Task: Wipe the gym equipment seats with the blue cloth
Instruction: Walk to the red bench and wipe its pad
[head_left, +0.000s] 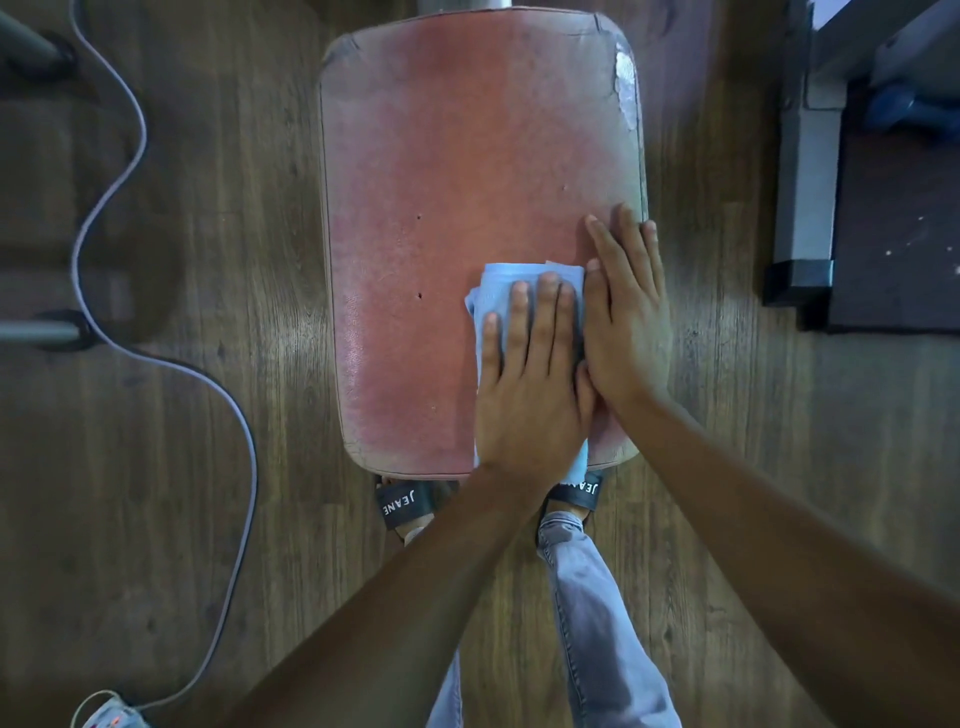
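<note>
A worn red padded seat (441, 197) fills the middle of the head view, its cover cracked at the far right corner. A folded blue cloth (491, 288) lies on the seat's near right part. My left hand (530, 384) presses flat on the cloth with fingers spread, covering most of it. My right hand (626, 317) lies flat beside it along the seat's right edge, its thumb side touching the left hand and the cloth's right edge. A strip of cloth hangs over the seat's near edge.
Wooden plank floor (208, 467) surrounds the seat. A grey cable (111, 171) snakes down the left side to a small device at the bottom left. A metal frame leg (802, 208) and dark base stand at right. My sandalled feet (405, 501) are under the seat's near edge.
</note>
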